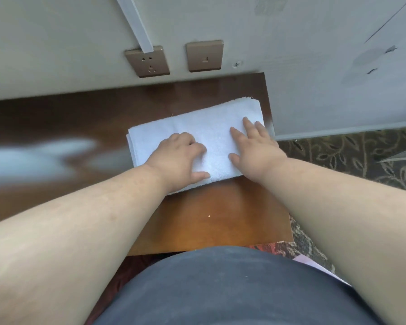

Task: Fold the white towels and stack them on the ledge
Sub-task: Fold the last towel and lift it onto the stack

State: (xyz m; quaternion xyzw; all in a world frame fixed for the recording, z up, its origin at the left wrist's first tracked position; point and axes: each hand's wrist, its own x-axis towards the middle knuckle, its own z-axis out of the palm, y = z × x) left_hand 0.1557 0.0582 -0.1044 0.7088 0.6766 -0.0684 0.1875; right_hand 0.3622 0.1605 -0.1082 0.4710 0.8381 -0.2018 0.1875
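While the folded white towel (197, 130) lies on the wooden ledge (216, 214), it is pressed by the flat right hand (256, 151) and touched by the curled-fingered left hand (176, 158).

The towel (195, 139) is showing plain white against the glossy reddish-brown wooden ledge (211, 214). The wall (56, 55) is looking pale grey-beige, with bronze-brown socket plates (147, 62) (two of them). The carpet (352, 156) is showing what seems a dark leafy pattern.

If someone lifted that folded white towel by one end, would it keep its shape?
Probably not: the towel is soft layered cloth, so it would likely droop and unfold. It looks light. On the glossy ledge it may slide when pushed.
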